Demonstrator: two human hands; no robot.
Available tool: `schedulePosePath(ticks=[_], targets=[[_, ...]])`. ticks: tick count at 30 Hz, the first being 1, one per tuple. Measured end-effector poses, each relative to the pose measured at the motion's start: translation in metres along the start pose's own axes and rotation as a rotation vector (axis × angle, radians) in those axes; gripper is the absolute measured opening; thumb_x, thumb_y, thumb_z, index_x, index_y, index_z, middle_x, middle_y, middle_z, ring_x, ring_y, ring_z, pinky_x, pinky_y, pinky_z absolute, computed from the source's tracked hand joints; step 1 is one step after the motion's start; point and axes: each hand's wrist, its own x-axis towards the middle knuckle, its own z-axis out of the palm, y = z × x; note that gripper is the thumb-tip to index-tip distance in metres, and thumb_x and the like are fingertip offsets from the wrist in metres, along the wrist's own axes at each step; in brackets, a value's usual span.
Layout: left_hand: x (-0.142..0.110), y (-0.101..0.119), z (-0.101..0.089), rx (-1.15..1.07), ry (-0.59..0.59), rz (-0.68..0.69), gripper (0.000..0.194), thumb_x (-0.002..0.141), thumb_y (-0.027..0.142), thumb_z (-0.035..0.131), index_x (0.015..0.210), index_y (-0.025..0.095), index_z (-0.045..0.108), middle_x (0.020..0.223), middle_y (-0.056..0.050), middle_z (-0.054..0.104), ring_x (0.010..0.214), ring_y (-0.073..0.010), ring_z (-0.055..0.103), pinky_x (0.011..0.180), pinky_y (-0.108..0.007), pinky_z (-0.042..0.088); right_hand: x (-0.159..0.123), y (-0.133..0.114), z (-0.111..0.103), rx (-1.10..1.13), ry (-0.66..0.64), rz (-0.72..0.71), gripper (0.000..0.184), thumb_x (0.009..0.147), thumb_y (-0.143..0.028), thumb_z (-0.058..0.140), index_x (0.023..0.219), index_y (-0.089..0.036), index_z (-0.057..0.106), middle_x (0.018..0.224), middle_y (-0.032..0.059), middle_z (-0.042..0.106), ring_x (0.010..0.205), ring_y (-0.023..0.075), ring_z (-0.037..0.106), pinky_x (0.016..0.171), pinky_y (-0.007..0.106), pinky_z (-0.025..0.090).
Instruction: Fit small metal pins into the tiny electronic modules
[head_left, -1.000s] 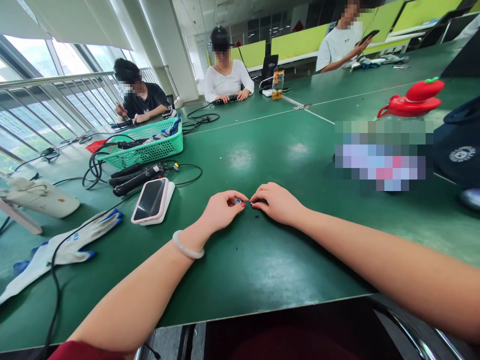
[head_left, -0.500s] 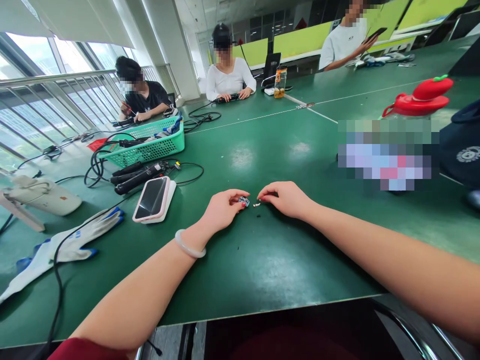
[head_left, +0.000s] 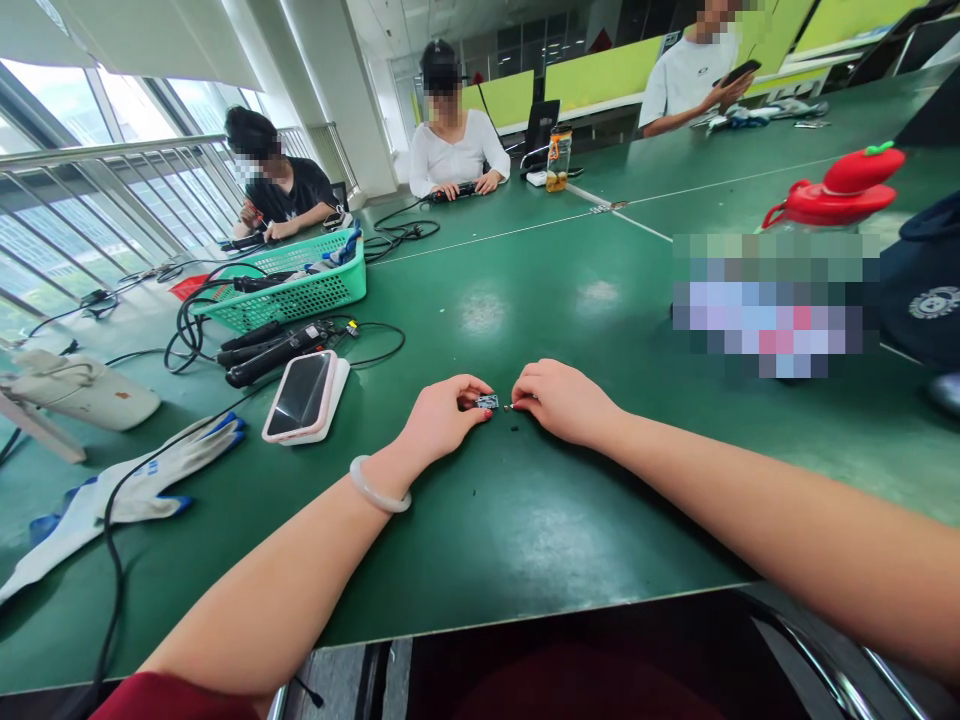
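Observation:
My left hand (head_left: 444,412), with a pale bangle (head_left: 375,490) at the wrist, pinches a small blue-grey part with a dark pattern (head_left: 487,401) between thumb and fingers. Its exact kind is too small to tell. Just to the right, my right hand (head_left: 559,400) has its fingers pressed together at a tiny light-coloured piece (head_left: 508,407), which seems to touch the fingertips. A tiny black piece (head_left: 514,429) lies on the green table (head_left: 547,540) just below the hands, and another dark speck (head_left: 474,492) lies nearer to me.
Left of my hands lie a pink-cased phone (head_left: 302,395), black handheld devices (head_left: 274,355) with cables, a green basket (head_left: 330,290) and a white-blue glove (head_left: 165,470). A red-lidded bottle (head_left: 832,205) and dark bag (head_left: 926,290) stand right. Several people sit around the table.
My right hand has come slightly left and closed its fingers at the tiny light piece. The part in my left hand now lies more level. The view has shifted slightly.

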Motion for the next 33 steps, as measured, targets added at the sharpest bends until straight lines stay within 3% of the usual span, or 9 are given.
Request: schedulePosePath(ticks=[3, 10, 19, 24, 28, 33], targets=[[-0.001, 0.003, -0.001, -0.009, -0.002, -0.016, 0.023, 0.069, 0.023, 0.07, 0.092, 0.022, 0.067, 0.084, 0.0, 0.07, 0.079, -0.0136, 0.062, 0.077, -0.027, 0.048, 0.0, 0.001, 0.002, 0.056, 0.025, 0.029, 0.017, 0.085, -0.016, 0.054, 0.073, -0.018, 0.065, 0.08, 0.0052, 0.063, 0.082, 0.0193, 0.054, 0.077, 0.032, 0.043], [-0.005, 0.011, 0.0, -0.085, -0.029, 0.026, 0.022, 0.068, 0.028, 0.072, 0.088, 0.021, 0.066, 0.082, 0.001, 0.07, 0.075, -0.0133, 0.063, 0.076, -0.027, 0.047, -0.002, -0.01, -0.001, 0.452, 0.18, 0.035, 0.013, 0.082, -0.013, 0.054, 0.073, -0.019, 0.062, 0.079, 0.001, 0.058, 0.071, 0.0123, 0.052, 0.066, 0.026, 0.041], [-0.005, 0.012, 0.001, -0.176, -0.047, 0.085, 0.024, 0.066, 0.031, 0.073, 0.084, 0.018, 0.065, 0.084, -0.001, 0.069, 0.077, -0.0138, 0.061, 0.077, -0.028, 0.047, -0.004, -0.016, -0.005, 0.554, 0.177, 0.035, 0.01, 0.08, -0.016, 0.059, 0.072, -0.019, 0.064, 0.079, 0.0001, 0.055, 0.063, 0.0096, 0.047, 0.062, 0.025, 0.038], [-0.004, 0.011, 0.0, -0.1, -0.002, 0.113, 0.022, 0.067, 0.029, 0.072, 0.086, 0.02, 0.066, 0.085, 0.0, 0.069, 0.081, -0.0144, 0.061, 0.079, -0.028, 0.046, -0.003, -0.013, -0.005, 0.501, 0.192, 0.069, 0.008, 0.08, -0.016, 0.058, 0.075, -0.02, 0.063, 0.075, -0.0008, 0.055, 0.064, 0.0108, 0.047, 0.063, 0.025, 0.039], [-0.003, 0.007, -0.001, -0.015, 0.057, 0.046, 0.019, 0.069, 0.024, 0.07, 0.088, 0.021, 0.067, 0.087, 0.0, 0.071, 0.081, -0.0147, 0.063, 0.079, -0.029, 0.048, -0.002, -0.007, -0.001, 0.335, 0.136, 0.132, 0.008, 0.081, -0.018, 0.058, 0.077, -0.02, 0.065, 0.078, 0.0008, 0.057, 0.071, 0.0135, 0.053, 0.068, 0.027, 0.042], [-0.001, 0.003, -0.002, 0.016, 0.073, -0.004, 0.019, 0.069, 0.022, 0.07, 0.087, 0.021, 0.066, 0.087, -0.001, 0.071, 0.082, -0.0153, 0.064, 0.078, -0.029, 0.049, -0.001, -0.004, 0.005, 0.148, 0.031, 0.054, 0.016, 0.086, -0.021, 0.056, 0.094, -0.023, 0.069, 0.09, 0.0039, 0.061, 0.085, 0.0174, 0.057, 0.077, 0.03, 0.044]])
